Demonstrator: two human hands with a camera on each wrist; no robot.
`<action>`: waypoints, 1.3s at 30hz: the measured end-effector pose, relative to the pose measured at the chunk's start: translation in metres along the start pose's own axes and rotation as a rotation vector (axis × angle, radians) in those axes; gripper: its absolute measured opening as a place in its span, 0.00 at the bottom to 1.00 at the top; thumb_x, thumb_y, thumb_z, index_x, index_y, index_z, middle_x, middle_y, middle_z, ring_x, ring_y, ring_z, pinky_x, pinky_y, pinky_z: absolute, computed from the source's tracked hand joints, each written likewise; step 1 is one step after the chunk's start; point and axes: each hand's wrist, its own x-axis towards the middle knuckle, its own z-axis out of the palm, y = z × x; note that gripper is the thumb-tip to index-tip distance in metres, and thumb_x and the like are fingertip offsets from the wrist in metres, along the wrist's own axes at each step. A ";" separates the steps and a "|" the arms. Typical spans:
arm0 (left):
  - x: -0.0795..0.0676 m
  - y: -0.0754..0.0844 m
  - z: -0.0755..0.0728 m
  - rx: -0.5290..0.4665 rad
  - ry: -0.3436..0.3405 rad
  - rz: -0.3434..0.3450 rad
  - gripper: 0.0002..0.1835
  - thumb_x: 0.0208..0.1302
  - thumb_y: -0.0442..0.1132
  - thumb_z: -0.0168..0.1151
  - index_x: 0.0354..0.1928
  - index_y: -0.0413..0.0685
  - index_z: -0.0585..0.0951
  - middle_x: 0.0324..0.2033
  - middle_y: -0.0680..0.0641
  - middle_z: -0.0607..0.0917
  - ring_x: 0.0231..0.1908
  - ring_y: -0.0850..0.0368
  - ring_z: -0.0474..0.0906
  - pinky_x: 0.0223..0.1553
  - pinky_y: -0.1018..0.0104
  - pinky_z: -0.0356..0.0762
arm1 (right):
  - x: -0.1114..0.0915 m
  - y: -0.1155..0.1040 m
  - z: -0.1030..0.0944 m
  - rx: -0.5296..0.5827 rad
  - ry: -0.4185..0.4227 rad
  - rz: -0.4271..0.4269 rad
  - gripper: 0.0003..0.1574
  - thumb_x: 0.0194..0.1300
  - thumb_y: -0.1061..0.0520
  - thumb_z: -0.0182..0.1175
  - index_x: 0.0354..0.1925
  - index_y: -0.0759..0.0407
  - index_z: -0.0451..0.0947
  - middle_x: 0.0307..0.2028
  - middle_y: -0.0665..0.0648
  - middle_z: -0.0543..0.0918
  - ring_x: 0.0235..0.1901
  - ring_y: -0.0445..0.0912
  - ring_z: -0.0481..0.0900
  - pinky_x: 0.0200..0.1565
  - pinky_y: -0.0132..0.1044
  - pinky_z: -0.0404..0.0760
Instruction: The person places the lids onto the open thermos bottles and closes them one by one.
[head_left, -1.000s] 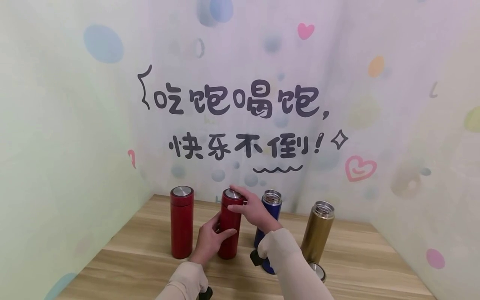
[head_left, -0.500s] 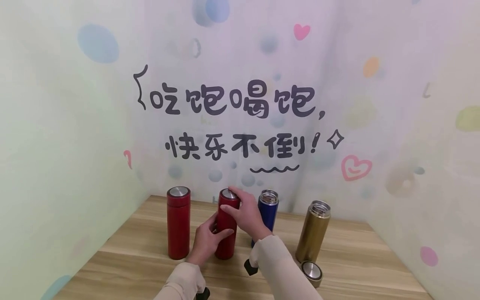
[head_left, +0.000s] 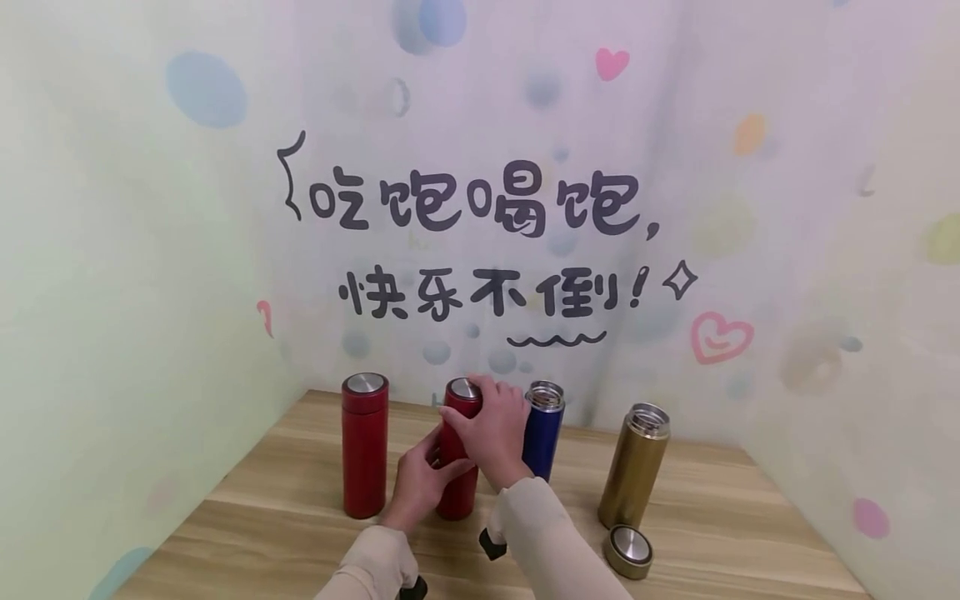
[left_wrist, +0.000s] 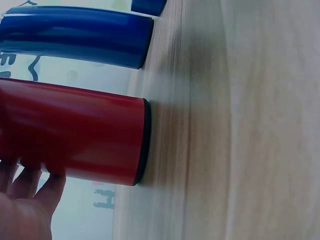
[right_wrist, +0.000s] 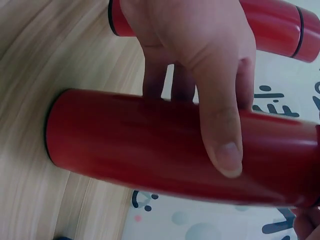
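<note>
A red thermos (head_left: 456,498) stands upright near the middle of the wooden table. My left hand (head_left: 420,483) grips its body from the left, with the thumb (right_wrist: 227,150) lying across the front in the right wrist view. Up at the steel-topped lid (head_left: 461,388), my right hand (head_left: 498,425) curls its fingers and thumb around the rim. Only a little of the right hand's fingers (right_wrist: 305,225) shows at the corner of the right wrist view. In the left wrist view, the lower red body and its black base (left_wrist: 143,145) meet the tabletop.
Another capped red thermos (head_left: 364,458) stands at left. Right of my hands are a lidless blue thermos (head_left: 543,433) and a lidless gold thermos (head_left: 634,467), its gold lid (head_left: 628,552) lying in front. A small blue piece (left_wrist: 149,6) shows beyond the blue thermos. A printed backdrop (head_left: 480,100) rises behind.
My right hand has turned around the lid, its fingers sweeping nearer to me and its forearm swinging left. My left hand keeps its grip on the red thermos, which stays in place.
</note>
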 end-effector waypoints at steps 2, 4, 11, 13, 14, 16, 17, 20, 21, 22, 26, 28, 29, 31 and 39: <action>0.000 0.001 0.001 -0.005 -0.010 0.004 0.43 0.57 0.57 0.69 0.72 0.56 0.65 0.61 0.44 0.76 0.59 0.43 0.74 0.56 0.47 0.73 | 0.000 0.000 0.001 -0.024 0.018 0.007 0.37 0.52 0.33 0.70 0.54 0.49 0.75 0.44 0.53 0.79 0.45 0.49 0.69 0.50 0.49 0.69; 0.000 0.001 0.002 -0.009 -0.010 0.007 0.42 0.57 0.56 0.69 0.72 0.56 0.65 0.61 0.44 0.76 0.59 0.43 0.74 0.56 0.47 0.73 | 0.000 0.001 0.001 -0.025 0.015 0.006 0.37 0.52 0.33 0.70 0.54 0.50 0.74 0.43 0.53 0.79 0.45 0.49 0.70 0.48 0.47 0.71; 0.001 -0.002 0.001 -0.008 -0.006 0.020 0.42 0.57 0.55 0.69 0.72 0.56 0.65 0.61 0.45 0.77 0.59 0.44 0.74 0.56 0.48 0.73 | 0.004 0.010 -0.007 0.164 -0.173 -0.040 0.37 0.60 0.40 0.67 0.63 0.49 0.68 0.52 0.54 0.75 0.51 0.49 0.70 0.47 0.44 0.80; 0.002 -0.002 0.001 -0.025 -0.006 0.028 0.41 0.57 0.54 0.70 0.71 0.55 0.66 0.60 0.45 0.78 0.59 0.45 0.75 0.55 0.48 0.74 | 0.006 0.017 -0.010 0.319 -0.282 -0.054 0.36 0.64 0.45 0.64 0.67 0.47 0.66 0.57 0.54 0.73 0.55 0.50 0.70 0.50 0.47 0.79; 0.002 -0.002 0.001 -0.034 -0.005 0.032 0.41 0.57 0.53 0.70 0.71 0.54 0.67 0.59 0.45 0.78 0.58 0.45 0.75 0.55 0.48 0.74 | 0.008 0.020 -0.013 0.402 -0.338 -0.053 0.35 0.66 0.47 0.63 0.68 0.46 0.65 0.59 0.54 0.72 0.57 0.51 0.69 0.52 0.49 0.78; 0.003 -0.003 0.002 -0.048 -0.003 0.044 0.40 0.57 0.52 0.71 0.70 0.52 0.68 0.58 0.45 0.79 0.57 0.45 0.75 0.54 0.48 0.75 | 0.011 0.027 -0.018 0.537 -0.439 -0.032 0.34 0.69 0.49 0.59 0.70 0.45 0.64 0.62 0.55 0.71 0.59 0.53 0.69 0.54 0.53 0.76; 0.003 -0.003 0.002 -0.056 -0.001 0.049 0.39 0.57 0.52 0.71 0.70 0.51 0.68 0.57 0.44 0.79 0.57 0.45 0.76 0.54 0.48 0.75 | 0.012 0.030 -0.020 0.590 -0.478 -0.018 0.33 0.70 0.50 0.58 0.70 0.46 0.64 0.63 0.55 0.71 0.60 0.55 0.69 0.55 0.55 0.75; 0.003 -0.002 0.003 -0.064 0.004 0.056 0.39 0.58 0.51 0.70 0.69 0.49 0.68 0.57 0.43 0.79 0.57 0.45 0.76 0.54 0.48 0.76 | 0.017 0.035 -0.025 0.644 -0.544 -0.004 0.31 0.70 0.49 0.57 0.70 0.46 0.66 0.64 0.56 0.71 0.61 0.57 0.68 0.58 0.59 0.70; 0.003 -0.002 0.003 -0.066 0.007 0.058 0.39 0.58 0.51 0.70 0.69 0.48 0.68 0.57 0.42 0.79 0.57 0.44 0.76 0.54 0.48 0.76 | 0.019 0.036 -0.025 0.634 -0.552 -0.005 0.31 0.70 0.49 0.57 0.69 0.45 0.67 0.64 0.55 0.71 0.62 0.56 0.67 0.59 0.60 0.69; 0.003 -0.001 0.003 -0.067 0.008 0.058 0.39 0.58 0.51 0.70 0.69 0.48 0.68 0.58 0.42 0.79 0.57 0.44 0.75 0.54 0.48 0.75 | 0.020 0.037 -0.026 0.623 -0.556 -0.013 0.31 0.69 0.49 0.58 0.69 0.45 0.67 0.64 0.55 0.72 0.63 0.56 0.67 0.59 0.60 0.68; 0.002 -0.001 0.003 -0.075 0.007 0.044 0.39 0.58 0.50 0.71 0.70 0.48 0.68 0.58 0.42 0.78 0.58 0.44 0.75 0.54 0.48 0.75 | 0.022 0.037 -0.028 0.542 -0.539 -0.016 0.32 0.66 0.47 0.63 0.67 0.41 0.70 0.62 0.51 0.74 0.62 0.52 0.68 0.60 0.58 0.68; 0.002 -0.001 0.002 -0.077 0.003 0.044 0.39 0.58 0.50 0.71 0.70 0.48 0.68 0.58 0.42 0.78 0.58 0.44 0.75 0.54 0.49 0.75 | 0.022 0.035 -0.029 0.497 -0.514 -0.035 0.33 0.65 0.46 0.64 0.67 0.41 0.71 0.61 0.50 0.75 0.61 0.51 0.70 0.58 0.56 0.71; 0.002 -0.001 0.002 -0.078 0.002 0.045 0.39 0.58 0.50 0.71 0.70 0.48 0.68 0.58 0.42 0.78 0.58 0.44 0.75 0.54 0.49 0.75 | 0.022 0.034 -0.028 0.478 -0.500 -0.039 0.33 0.64 0.46 0.65 0.66 0.41 0.72 0.60 0.49 0.76 0.60 0.50 0.71 0.58 0.55 0.73; 0.002 0.000 0.002 -0.073 0.001 0.047 0.39 0.58 0.50 0.70 0.70 0.49 0.68 0.58 0.43 0.78 0.58 0.44 0.75 0.54 0.49 0.75 | 0.021 0.032 -0.027 0.446 -0.464 -0.056 0.33 0.63 0.45 0.66 0.66 0.42 0.72 0.59 0.48 0.77 0.57 0.48 0.73 0.55 0.52 0.76; 0.002 -0.001 0.001 -0.043 0.001 0.032 0.41 0.58 0.51 0.70 0.71 0.51 0.66 0.59 0.44 0.78 0.59 0.45 0.74 0.55 0.49 0.74 | 0.015 0.027 -0.015 0.282 -0.287 -0.060 0.34 0.58 0.39 0.69 0.62 0.42 0.76 0.50 0.47 0.79 0.48 0.45 0.70 0.44 0.42 0.80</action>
